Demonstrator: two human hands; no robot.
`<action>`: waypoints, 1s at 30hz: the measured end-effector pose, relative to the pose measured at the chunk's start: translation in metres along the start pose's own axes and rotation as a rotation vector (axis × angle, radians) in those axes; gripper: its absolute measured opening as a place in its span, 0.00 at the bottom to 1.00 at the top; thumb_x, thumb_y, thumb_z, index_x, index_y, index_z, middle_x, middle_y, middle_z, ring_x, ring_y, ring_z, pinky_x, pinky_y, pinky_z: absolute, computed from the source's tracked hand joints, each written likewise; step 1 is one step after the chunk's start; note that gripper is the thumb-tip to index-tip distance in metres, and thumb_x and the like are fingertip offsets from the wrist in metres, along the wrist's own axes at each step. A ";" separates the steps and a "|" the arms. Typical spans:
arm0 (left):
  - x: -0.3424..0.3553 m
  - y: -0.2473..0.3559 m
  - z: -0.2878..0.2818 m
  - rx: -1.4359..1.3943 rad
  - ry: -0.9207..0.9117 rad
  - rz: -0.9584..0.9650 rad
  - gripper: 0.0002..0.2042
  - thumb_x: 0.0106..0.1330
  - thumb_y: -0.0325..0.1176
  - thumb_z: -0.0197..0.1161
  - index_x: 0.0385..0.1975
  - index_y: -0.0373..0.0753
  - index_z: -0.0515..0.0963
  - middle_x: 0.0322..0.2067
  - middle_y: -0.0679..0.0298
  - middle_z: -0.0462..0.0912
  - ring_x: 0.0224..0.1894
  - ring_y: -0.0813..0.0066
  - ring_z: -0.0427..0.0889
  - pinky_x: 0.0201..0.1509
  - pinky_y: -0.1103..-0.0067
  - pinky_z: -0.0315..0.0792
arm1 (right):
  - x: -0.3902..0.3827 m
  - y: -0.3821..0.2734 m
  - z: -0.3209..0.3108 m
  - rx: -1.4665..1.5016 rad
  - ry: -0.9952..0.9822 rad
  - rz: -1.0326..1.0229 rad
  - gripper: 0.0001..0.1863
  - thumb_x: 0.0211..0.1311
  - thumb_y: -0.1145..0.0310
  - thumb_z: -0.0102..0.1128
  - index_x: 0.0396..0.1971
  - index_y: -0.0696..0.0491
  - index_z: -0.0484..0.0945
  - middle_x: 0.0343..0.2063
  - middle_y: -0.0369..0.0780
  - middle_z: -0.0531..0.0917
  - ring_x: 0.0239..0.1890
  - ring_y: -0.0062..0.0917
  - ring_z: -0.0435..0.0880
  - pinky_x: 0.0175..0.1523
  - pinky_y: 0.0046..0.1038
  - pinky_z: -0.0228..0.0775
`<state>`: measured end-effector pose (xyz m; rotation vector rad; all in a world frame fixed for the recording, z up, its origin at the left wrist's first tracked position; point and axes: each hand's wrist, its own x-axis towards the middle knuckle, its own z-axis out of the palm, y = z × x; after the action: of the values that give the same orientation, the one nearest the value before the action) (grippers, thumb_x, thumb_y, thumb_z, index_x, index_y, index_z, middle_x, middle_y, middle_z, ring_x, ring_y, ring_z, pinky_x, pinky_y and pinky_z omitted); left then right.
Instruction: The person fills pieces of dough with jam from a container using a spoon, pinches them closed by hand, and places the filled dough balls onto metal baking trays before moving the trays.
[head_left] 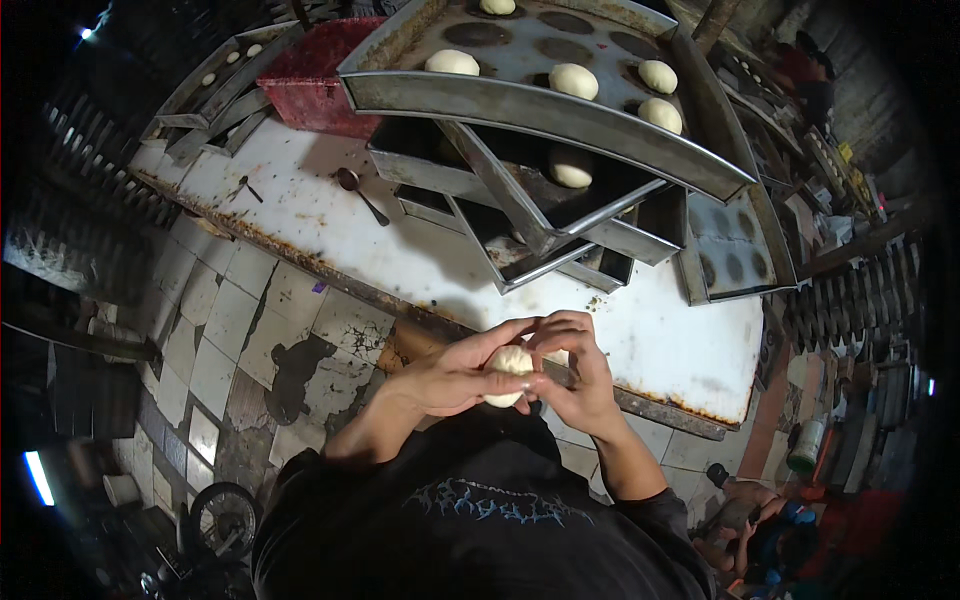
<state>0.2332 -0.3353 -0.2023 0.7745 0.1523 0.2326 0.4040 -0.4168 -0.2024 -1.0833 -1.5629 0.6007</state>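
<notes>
A pale dough ball [508, 362] is held in front of my body, over the near edge of the white worktable [700, 360]. My left hand [450, 380] cups it from the left with the thumb across its front. My right hand [577, 380] grips it from the right, fingers curled over and pinching at its surface. Beyond my hands, stacked metal trays stand on the table; the top tray [545, 95] holds several round dough balls [573, 82], and another ball [572, 166] shows in a tray below.
A red tub [305, 80], small trays [185, 130] and a spoon [365, 195] are on the table's left part. An empty-looking tray [735, 250] stands at the right. Below are tiled floor [230, 320], a bicycle wheel [222, 515] and, lower right, other people [760, 520].
</notes>
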 end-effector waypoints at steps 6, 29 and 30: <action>0.007 0.025 -0.002 0.445 0.105 0.107 0.30 0.61 0.22 0.55 0.63 0.37 0.51 0.39 0.61 0.71 0.39 0.79 0.72 0.44 0.83 0.68 | 0.001 0.001 0.028 -0.034 0.154 0.002 0.14 0.50 0.80 0.61 0.38 0.58 0.72 0.33 0.43 0.78 0.45 0.33 0.75 0.48 0.29 0.68; 0.033 0.063 -0.075 0.613 -0.395 -0.158 0.31 0.65 0.46 0.52 0.62 0.35 0.53 0.63 0.49 0.52 0.66 0.58 0.50 0.67 0.70 0.48 | 0.407 0.047 -0.068 -1.060 -0.179 -0.060 0.22 0.54 0.54 0.60 0.37 0.58 0.72 0.30 0.53 0.77 0.35 0.45 0.78 0.43 0.36 0.70; 0.029 0.065 -0.084 0.628 -0.411 -0.152 0.31 0.65 0.48 0.51 0.61 0.35 0.54 0.63 0.49 0.52 0.66 0.58 0.51 0.67 0.69 0.48 | 0.410 0.068 -0.061 -1.074 -0.183 -0.056 0.22 0.54 0.54 0.60 0.37 0.58 0.72 0.30 0.53 0.77 0.35 0.45 0.78 0.43 0.36 0.70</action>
<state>0.2330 -0.2260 -0.2171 1.4095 -0.1143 -0.1332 0.4861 -0.0371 -0.0429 -1.7732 -2.1229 -0.2681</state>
